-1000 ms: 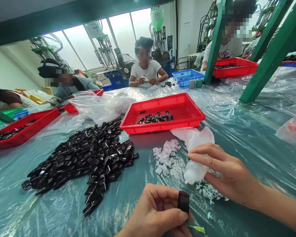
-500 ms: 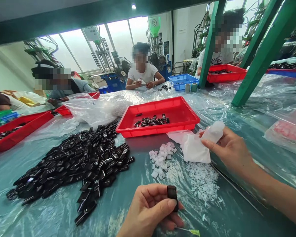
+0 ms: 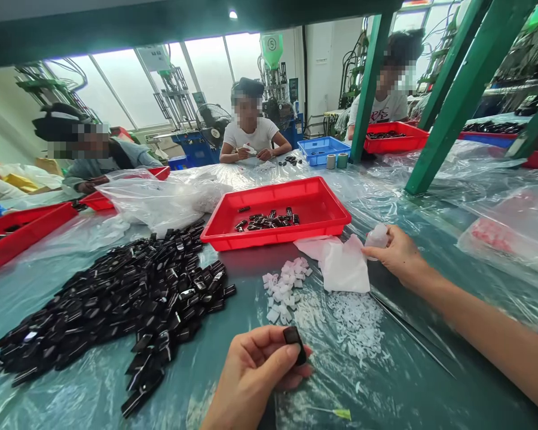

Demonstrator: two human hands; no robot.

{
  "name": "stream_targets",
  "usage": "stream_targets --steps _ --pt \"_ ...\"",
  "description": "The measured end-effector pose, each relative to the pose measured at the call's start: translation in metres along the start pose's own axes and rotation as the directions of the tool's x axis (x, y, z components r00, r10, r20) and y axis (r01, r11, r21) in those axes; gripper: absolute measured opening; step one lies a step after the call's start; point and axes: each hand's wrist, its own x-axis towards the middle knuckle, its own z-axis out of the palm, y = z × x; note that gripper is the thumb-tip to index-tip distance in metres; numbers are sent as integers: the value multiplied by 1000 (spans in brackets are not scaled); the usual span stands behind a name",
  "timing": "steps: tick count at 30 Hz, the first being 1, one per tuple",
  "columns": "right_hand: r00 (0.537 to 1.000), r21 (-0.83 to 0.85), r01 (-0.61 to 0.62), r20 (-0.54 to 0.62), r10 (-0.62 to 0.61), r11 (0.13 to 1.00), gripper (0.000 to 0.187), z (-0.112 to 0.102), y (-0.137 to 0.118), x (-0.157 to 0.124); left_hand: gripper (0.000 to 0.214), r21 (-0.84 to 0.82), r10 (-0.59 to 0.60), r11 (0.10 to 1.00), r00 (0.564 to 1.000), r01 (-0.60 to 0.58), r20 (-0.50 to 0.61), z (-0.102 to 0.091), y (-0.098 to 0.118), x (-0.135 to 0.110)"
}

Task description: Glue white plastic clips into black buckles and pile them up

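The left hand [image 3: 251, 373] is at the bottom centre, thumb and fingertips pinched together, clamped on a small glossy black plastic piece [image 3: 295, 344] that stands out past the fingertips. The right hand [image 3: 397, 255] is out to the right, thumb and fingers closed around a small white squeeze bottle [image 3: 377, 236], which sticks out past the fingertips, tilted, mostly above them.

Just left of the right fingertips lies a crumpled white plastic bag [image 3: 343, 266], touching a heap of white plastic chunks [image 3: 282, 292] further left. Below the right fingers and right of the left fingers is a scatter of fine white plastic bits [image 3: 356, 325]. Below the left fingers, a needle with a yellow-green hub [image 3: 341, 413] lies on the clear plastic sheet [image 3: 430, 382] covering the table.

Left of the left fingers sits a big heap of black plastic pieces [image 3: 116, 310]. Beyond the fingers is a red tray [image 3: 269, 240] holding more black pieces.

Further off, across the table, a seated co-worker [image 3: 248, 134] holds something white in both hands, near a blue crate [image 3: 323, 149]. Two more co-workers sit left and right.
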Motion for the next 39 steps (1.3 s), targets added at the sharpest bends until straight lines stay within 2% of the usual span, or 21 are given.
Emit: stream_targets --steps 2,3,4,5,7,8,9,10,11,13,14,20,33,39 --pt "996 11 59 -74 -58 998 63 -8 -11 -2 31 8 6 1000 1000 -5 -14 0 0 0" --pt "990 15 99 -102 -97 995 72 -13 -19 -5 31 11 10 1000 1000 -10 -13 0 0 0" --pt "983 21 146 -117 -143 989 74 -18 -29 -11 31 16 10 1000 1000 -10 -6 0 0 -1" --pt "974 31 204 -107 -200 978 67 -22 -39 -18 31 20 10 1000 1000 -10 2 0 0 -1" --pt "940 77 338 21 -340 938 29 -28 -59 -38 31 26 12 1000 1000 -12 13 0 -1 0" --pt "903 119 396 132 -410 911 15 -30 -67 -49 31 26 11 1000 1000 -11 14 0 -1 0" --pt "849 164 442 240 -470 882 12 -30 -74 -60 31 25 10 1000 1000 -10 13 0 -1 1" --pt "775 209 475 362 -519 855 10 -29 -78 -69 31 22 8 1000 1000 -8 11 0 -1 1" --pt "679 251 508 471 -562 824 12 -27 -81 -78 31 17 5 1000 1000 -5 11 0 -1 2" --pt "569 252 553 582 -581 794 15 -21 -80 -88 30 4 -2 1000 1000 2 22 -1 -1 3" --pt "546 238 570 605 -579 787 16 -18 -77 -89 30 -2 -7 1000 1000 7 28 -1 -1 3" --pt "543 200 596 613 -574 777 17 -8 -63 -84 30 -63 -28 998 999 31 37 -1 0 4" --pt "514 198 638 610 -603 744 17 0 -62 -93 32 -193 -42 980 998 52 54 0 -3 5" --pt "535 197 634 587 -608 748 15 1 -62 -94 33 -190 -42 980 998 52 56 1 -2 5"
